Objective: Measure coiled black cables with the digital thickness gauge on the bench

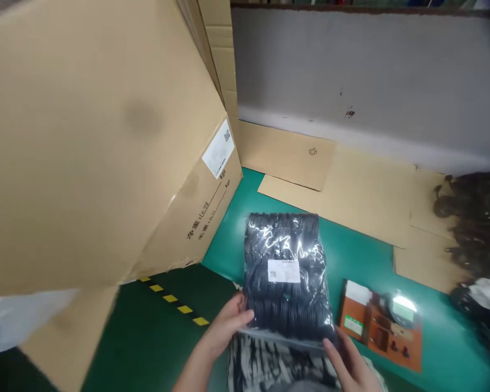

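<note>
Between my two hands is a clear plastic bag (286, 245) packed with rows of dark, ring-like parts, a white label on its front. My left hand (228, 322) grips the bag's lower left edge, thumb on top. At the lower right corner, my right hand (349, 359) closes on the bag with its thumb on the front. The bag's far end lies over the green table top (355, 250), and its near end is over the patterned clothing at my lap. The undersides of both hands are hidden.
A large open cardboard box (175, 218) with a label stands at the left. An orange tray with a digital gauge (400, 310) sits right of the bag. Flat cardboard sheets (363, 190) line the back, by a grey panel (351, 71). Dark parts (482, 223) pile up at right.
</note>
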### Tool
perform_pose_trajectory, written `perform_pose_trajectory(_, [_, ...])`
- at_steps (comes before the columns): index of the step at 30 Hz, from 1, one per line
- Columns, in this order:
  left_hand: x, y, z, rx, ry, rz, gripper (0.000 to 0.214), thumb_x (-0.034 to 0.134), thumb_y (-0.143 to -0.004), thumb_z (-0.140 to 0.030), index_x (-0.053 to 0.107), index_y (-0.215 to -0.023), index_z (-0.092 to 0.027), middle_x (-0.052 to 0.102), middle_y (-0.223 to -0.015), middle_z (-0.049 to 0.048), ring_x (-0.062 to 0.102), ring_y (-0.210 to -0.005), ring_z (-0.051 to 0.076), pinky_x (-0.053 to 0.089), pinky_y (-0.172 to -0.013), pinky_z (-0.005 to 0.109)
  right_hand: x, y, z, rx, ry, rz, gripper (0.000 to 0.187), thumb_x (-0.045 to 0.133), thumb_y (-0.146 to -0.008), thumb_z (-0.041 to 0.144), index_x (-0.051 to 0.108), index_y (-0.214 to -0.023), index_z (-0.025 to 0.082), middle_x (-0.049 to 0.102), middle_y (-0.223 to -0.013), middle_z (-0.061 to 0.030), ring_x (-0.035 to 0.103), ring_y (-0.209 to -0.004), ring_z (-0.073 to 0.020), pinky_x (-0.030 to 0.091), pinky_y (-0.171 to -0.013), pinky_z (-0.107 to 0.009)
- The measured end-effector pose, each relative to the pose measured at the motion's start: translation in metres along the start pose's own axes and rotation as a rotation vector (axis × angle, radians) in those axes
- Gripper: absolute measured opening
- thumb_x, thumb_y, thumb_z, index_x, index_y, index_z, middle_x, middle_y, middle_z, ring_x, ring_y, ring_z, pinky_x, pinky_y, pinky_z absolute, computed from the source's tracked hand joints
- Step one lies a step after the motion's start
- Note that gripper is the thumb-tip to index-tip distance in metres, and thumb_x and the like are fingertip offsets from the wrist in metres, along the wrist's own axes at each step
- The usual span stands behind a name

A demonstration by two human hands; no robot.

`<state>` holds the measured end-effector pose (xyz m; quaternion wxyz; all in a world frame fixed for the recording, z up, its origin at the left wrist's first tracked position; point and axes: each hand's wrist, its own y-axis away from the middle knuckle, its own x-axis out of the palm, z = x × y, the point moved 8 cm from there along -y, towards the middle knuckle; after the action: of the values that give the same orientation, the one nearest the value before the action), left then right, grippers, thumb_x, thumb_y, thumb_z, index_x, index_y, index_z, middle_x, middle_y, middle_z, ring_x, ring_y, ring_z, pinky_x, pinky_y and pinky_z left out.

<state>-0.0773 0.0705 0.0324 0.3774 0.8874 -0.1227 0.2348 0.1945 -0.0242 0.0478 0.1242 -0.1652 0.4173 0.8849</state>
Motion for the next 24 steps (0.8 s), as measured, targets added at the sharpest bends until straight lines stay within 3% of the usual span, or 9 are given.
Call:
perform_pose_trajectory(4, [0.008,-0.001,-0.010,-0.060,-0.068,-0.128,0.050,0.080,-0.073,-0.033,0.065,-0.117,-0.014,0.067,-0.119,0.0142,0.062,-0.111,0.030,0.044,-0.102,0.041,0.006,0.009,0.034,-0.030,0.099,0.050,0.073,0.054,-0.073,0.067,0.052,-0.125,0.015,0.051,-0.139,-0.0159,0.043,-0.133,-0.0347,0.032,-0.115,-0.046])
perform_pose_trajectory(11, [0.020,0.007,-0.024,-0.175,-0.072,-0.084,0.054,0.084,-0.067,-0.034,0.067,-0.113,-0.013,0.069,-0.114,0.0153,0.065,-0.106,0.030,0.048,-0.097,0.040,0.007,0.001,0.078,-0.200,0.072,0.010,0.057,0.052,-0.074,0.065,0.059,-0.104,0.016,0.061,-0.116,-0.0186,0.051,-0.121,-0.0362,0.035,-0.109,-0.045])
perform_pose_trajectory(16, [0.021,0.016,-0.030,-0.277,-0.080,-0.058,0.048,0.084,-0.066,-0.031,0.068,-0.107,-0.012,0.071,-0.109,0.0164,0.068,-0.099,0.029,0.052,-0.089,0.039,0.001,-0.014,0.099,-0.125,-0.026,0.005,0.058,0.059,-0.071,0.064,0.060,-0.101,0.014,0.061,-0.118,-0.0193,0.050,-0.122,-0.0370,0.030,-0.111,-0.047])
perform_pose_trajectory(19, [0.018,0.021,-0.039,-0.300,-0.087,-0.036,0.046,0.083,-0.067,-0.030,0.068,-0.107,-0.012,0.072,-0.105,0.0158,0.069,-0.095,0.029,0.053,-0.086,0.038,0.009,-0.014,0.107,-0.018,-0.135,0.122,0.053,0.066,-0.070,0.064,0.065,-0.093,0.016,0.069,-0.103,-0.0144,0.060,-0.110,-0.0351,0.040,-0.104,-0.047])
perform_pose_trajectory(24, [0.012,0.022,-0.054,-0.333,-0.086,0.011,0.052,0.083,-0.066,-0.029,0.066,-0.113,-0.013,0.073,-0.104,0.0156,0.071,-0.091,0.030,0.055,-0.084,0.042,0.045,0.011,0.117,0.120,-0.410,0.420,0.050,0.072,-0.074,0.057,0.069,-0.090,0.010,0.073,-0.089,-0.0140,0.071,-0.088,-0.0274,0.055,-0.087,-0.038])
